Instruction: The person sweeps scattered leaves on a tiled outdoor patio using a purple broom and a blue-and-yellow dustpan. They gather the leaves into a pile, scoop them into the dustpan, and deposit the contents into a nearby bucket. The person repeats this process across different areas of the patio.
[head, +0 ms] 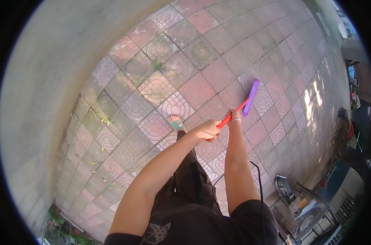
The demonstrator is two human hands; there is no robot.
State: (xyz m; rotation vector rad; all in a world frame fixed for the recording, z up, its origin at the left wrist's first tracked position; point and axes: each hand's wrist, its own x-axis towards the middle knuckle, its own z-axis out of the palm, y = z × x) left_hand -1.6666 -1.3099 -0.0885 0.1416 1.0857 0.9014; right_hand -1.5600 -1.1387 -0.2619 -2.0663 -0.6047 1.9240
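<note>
A broom with a red handle [224,121] and a purple head [251,97] reaches out over patterned paving tiles [197,90]. My left hand [209,130] is closed round the upper part of the handle. Farther down, nearer the purple head, my right hand [234,115] grips the same handle; a light bangle circles that wrist. The head appears to rest on the tiles, though its bristles are hard to make out. A foot in a green slipper [177,124] stands to the left of my hands.
A pale wall [50,76] curves along the left. A green weed [157,65] grows between tiles, and small yellow leaves [108,121] lie scattered on the left. Assorted items, among them a cart or rack with things on it [301,208], stand at the lower right. Potted plants [66,228] are at the lower left.
</note>
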